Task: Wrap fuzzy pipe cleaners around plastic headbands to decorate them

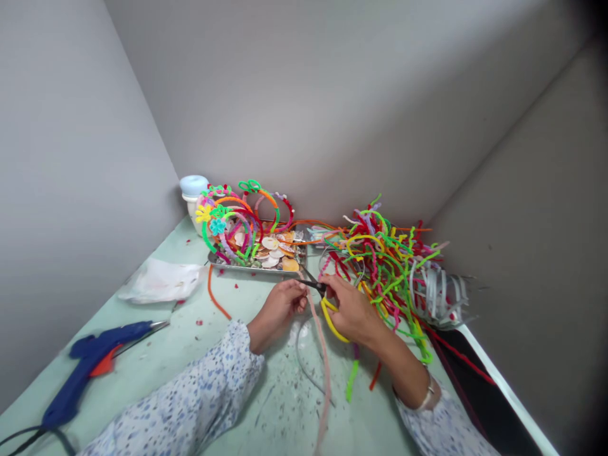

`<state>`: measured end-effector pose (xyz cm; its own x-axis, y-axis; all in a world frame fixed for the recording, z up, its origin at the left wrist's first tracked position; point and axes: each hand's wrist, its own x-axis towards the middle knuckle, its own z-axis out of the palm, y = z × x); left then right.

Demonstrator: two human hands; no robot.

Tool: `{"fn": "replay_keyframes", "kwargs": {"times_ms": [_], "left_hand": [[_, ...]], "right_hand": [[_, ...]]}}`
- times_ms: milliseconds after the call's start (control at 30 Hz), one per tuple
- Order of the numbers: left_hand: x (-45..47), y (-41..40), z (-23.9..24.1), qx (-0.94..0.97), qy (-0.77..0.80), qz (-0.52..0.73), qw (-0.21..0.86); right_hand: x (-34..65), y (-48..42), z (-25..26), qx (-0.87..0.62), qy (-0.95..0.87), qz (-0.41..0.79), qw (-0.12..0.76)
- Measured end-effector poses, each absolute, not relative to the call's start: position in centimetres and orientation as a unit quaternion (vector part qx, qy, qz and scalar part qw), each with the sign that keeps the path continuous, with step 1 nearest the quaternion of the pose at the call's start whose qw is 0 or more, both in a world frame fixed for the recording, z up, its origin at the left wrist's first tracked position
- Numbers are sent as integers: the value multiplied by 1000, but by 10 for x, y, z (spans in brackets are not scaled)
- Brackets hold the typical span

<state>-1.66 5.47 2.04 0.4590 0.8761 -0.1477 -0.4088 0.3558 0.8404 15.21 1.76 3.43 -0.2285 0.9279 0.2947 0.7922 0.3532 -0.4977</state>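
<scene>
Pale pink pipe cleaner [322,358], a fuzzy, slender, slightly bowed strand, runs lengthwise away from the wearer, its far end at the dark, parted blades of yellow-handled scissors [320,288] pointing leftward. The left hand [281,308] pinches it near there; the right hand [350,310] grips the scissors above the pale green table [275,405].

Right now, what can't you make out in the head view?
All in the head view:
Pink strip: near end cut off by the bottom edge.
Tray: left part largely hidden behind the headbands.
Left hand: its own fingers hide what, if anything, they pinch.
Red specks: too small to identify.
</scene>
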Motion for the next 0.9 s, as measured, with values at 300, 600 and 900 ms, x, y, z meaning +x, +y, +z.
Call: {"fn": "replay_keyframes", "kwargs": {"times_ms": [300, 600, 900], "left_hand": [[-16, 52, 22, 369, 290, 408, 783], [-15, 52, 21, 374, 280, 409, 784], [-16, 52, 21, 381, 267, 425, 776]], "right_hand": [[152, 17, 32, -553, -794, 95, 233], [151, 17, 33, -550, -794, 106, 238], [151, 17, 36, -548, -795, 100, 239]]}}
